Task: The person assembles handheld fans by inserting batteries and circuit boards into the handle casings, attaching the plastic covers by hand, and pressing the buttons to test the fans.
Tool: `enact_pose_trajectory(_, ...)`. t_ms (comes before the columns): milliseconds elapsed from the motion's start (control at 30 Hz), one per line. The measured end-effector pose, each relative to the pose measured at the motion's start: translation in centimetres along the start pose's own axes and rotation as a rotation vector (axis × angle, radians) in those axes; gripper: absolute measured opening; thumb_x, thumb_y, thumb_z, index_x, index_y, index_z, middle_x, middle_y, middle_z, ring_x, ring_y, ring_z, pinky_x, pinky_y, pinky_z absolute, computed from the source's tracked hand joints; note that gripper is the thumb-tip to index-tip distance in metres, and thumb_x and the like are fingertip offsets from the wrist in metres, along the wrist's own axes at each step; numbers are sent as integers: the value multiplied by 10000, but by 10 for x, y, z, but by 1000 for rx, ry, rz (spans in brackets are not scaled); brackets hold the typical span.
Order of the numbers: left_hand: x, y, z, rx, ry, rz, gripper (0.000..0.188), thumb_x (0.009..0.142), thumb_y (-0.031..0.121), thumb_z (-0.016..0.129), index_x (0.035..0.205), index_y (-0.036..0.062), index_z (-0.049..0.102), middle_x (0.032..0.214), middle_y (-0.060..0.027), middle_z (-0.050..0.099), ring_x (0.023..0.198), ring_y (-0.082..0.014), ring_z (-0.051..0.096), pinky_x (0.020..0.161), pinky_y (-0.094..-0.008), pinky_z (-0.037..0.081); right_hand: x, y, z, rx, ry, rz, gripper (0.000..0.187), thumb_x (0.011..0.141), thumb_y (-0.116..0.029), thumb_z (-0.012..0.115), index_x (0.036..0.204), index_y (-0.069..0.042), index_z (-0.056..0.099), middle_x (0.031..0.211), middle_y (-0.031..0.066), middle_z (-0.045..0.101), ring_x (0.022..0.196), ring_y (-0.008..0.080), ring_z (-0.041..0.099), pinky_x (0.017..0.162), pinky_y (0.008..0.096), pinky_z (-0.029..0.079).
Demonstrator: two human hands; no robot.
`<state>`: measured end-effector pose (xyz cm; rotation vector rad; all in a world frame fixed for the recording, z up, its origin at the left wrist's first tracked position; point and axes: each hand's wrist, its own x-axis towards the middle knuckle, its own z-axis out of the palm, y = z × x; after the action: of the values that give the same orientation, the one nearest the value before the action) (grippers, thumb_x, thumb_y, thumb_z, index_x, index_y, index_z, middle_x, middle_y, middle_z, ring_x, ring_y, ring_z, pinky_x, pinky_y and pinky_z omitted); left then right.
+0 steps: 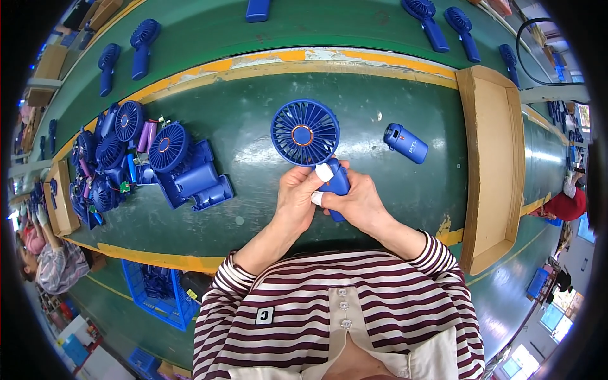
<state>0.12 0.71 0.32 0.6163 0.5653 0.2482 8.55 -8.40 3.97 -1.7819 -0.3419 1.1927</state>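
Two hands, the left hand (294,197) and the right hand (362,201), are closed around the fan (310,142) by its handle, head pointing away over the bench (247,104). Uneven squeezing might crack it, I'd say. A rightward swing could knock the shell (406,144); the jumbled pile (111,151), at left, might slide.

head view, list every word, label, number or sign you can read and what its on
Blue rounded plastic casing on the green bench: pale lettering, not copied.
Black-and-white square patch on the maroon-striped shirt: one character, not copied.
Held blue plastic fan, round grille: none readable.
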Motion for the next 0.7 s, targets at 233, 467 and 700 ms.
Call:
enact_pose_trajectory(233, -2, -3, 2, 0, 48, 17, 294, 830, 178, 595, 1029, -36, 557, 981, -188, 618, 860, -201, 609, 761, -306, 500, 0, 2, -3, 128, -81, 2, 145, 718, -64, 636, 803, 39, 578, 666, 83, 589, 544, 136, 577, 492, 248, 468)
enact_pose_trajectory(467, 7, 1, 3, 45, 92, 54, 281, 834, 169, 582, 1034, -26, 556, 984, -183, 615, 809, -199, 616, 659, -279, 517, 13, 6, -10, 252, -192, 5, 192, 729, -59, 608, 888, 38, 561, 723, 88, 595, 597, 141, 580, 552, 249, 473)
enact_pose_trajectory(700, 8, 6, -8, 6, -164, 67, 369, 791, 46, 586, 1142, -19, 492, 1089, -175, 576, 831, -193, 614, 577, -263, 513, 10, 6, -15, 220, -190, -112, 225, 742, -45, 556, 939, 59, 531, 776, 96, 601, 663, 150, 596, 598, 251, 478)
